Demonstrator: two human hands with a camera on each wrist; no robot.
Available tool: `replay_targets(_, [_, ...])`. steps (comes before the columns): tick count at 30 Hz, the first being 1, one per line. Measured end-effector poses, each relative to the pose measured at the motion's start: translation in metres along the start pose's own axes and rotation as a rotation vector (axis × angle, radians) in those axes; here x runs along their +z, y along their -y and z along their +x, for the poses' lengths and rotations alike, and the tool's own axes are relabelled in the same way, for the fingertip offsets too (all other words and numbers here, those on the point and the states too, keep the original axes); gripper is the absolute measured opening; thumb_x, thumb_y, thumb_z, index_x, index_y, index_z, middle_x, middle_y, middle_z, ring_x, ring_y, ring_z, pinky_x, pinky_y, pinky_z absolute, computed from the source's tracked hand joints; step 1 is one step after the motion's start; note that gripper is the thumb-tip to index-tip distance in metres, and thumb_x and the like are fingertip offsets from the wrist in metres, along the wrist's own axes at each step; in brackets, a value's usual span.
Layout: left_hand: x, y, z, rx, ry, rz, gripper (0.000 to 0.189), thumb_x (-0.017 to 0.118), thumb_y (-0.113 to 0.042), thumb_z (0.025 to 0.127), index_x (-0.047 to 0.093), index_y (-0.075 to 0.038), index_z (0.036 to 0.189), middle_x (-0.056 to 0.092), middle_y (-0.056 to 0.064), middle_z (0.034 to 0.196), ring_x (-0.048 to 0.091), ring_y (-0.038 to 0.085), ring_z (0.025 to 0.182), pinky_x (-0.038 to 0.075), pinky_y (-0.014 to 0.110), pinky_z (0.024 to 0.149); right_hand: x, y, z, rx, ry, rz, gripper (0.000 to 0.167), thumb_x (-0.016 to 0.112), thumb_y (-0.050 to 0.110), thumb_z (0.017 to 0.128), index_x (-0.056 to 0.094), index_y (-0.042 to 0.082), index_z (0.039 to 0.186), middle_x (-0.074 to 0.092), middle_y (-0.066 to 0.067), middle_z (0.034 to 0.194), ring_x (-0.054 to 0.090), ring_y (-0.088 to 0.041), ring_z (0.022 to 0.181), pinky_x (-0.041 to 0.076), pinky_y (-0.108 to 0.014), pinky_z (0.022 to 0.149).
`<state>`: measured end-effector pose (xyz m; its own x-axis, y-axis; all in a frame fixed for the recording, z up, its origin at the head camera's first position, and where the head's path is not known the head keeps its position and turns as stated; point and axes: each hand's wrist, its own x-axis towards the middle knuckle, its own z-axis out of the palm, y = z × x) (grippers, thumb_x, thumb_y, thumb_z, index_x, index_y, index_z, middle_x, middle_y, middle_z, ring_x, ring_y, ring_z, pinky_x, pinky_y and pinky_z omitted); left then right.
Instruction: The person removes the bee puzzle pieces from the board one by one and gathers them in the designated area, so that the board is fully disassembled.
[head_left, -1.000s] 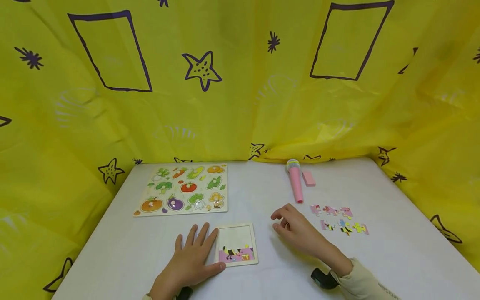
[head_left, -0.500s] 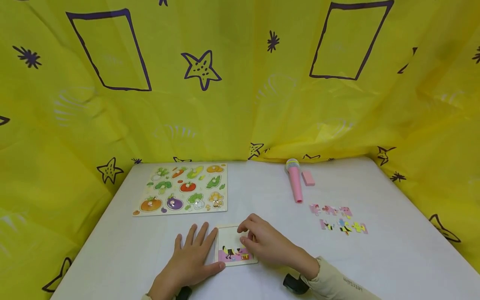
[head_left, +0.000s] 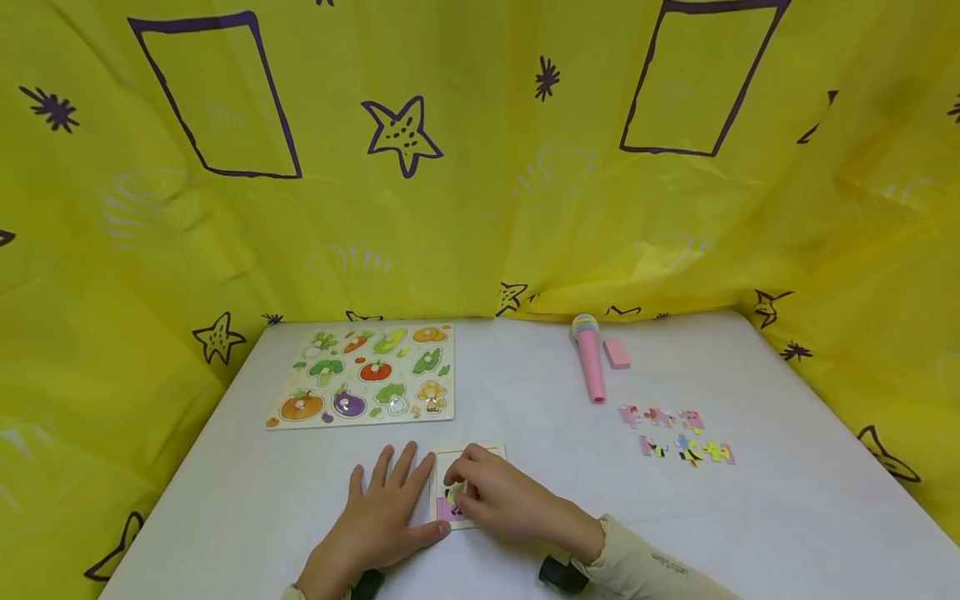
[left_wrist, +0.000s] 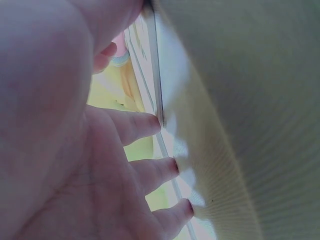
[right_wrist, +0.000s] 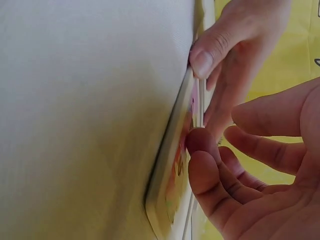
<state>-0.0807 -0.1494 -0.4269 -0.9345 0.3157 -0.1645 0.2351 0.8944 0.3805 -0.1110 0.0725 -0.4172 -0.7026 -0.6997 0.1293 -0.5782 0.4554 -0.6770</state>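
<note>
We see the puzzle tray (head_left: 447, 460) beside the left hand (head_left: 378, 517), fingers apart, and beneath the bent right hand (head_left: 504, 495), whose grip we cannot tell.

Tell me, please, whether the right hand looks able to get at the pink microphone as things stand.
Probably yes: the right hand is over the puzzle frame, and the head view shows nothing blocking its way to the pink microphone.

From my head, one camera looks forward and down across the table (head_left: 517, 375) to the curtain (head_left: 465, 208). The wrist cameras (head_left: 562, 575) peer low and close along my left hand (left_wrist: 95, 160) and right hand (right_wrist: 265, 200) (the table tipped sideways). Head and right wrist share both hands and the frame (right_wrist: 171, 150).
</note>
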Motion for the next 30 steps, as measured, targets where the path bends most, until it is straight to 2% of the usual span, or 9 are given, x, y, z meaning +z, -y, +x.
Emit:
replay_targets(8, [0.001,0.000,0.000,0.001,-0.005,0.003,0.096,0.077,-0.064,0.090,0.045,-0.011,0.163,0.030,0.021,0.172,0.016,0.053,0.158,0.005,0.084,0.115,0.003,0.002,0.000,0.041,0.034,-0.059,0.013,0.071,0.005,0.100,0.073,0.005,0.113,0.055,0.004,0.100,0.050,0.002,0.075,0.049,-0.018,0.071])
replay_targets(15, [0.001,0.001,0.001,0.001,-0.012,0.003,0.096,0.078,-0.063,0.089,0.045,-0.011,0.163,0.030,0.021,0.172,0.017,0.054,0.157,0.006,0.084,0.114,0.004,0.006,0.002,0.053,0.077,-0.134,0.015,0.074,0.011,0.102,0.073,0.006,0.116,0.053,0.005,0.100,0.048,0.000,0.077,0.046,-0.018,0.071])
replay_targets(30, [0.002,0.002,-0.001,0.004,-0.023,-0.011,0.095,0.079,-0.062,0.089,0.047,-0.011,0.162,0.032,0.021,0.171,0.018,0.054,0.157,0.006,0.084,0.114,0.008,0.013,0.008,0.057,0.124,-0.256,0.025,0.081,0.009,0.093,0.073,0.011,0.117,0.050,0.005,0.099,0.047,-0.005,0.075,0.044,-0.020,0.067])
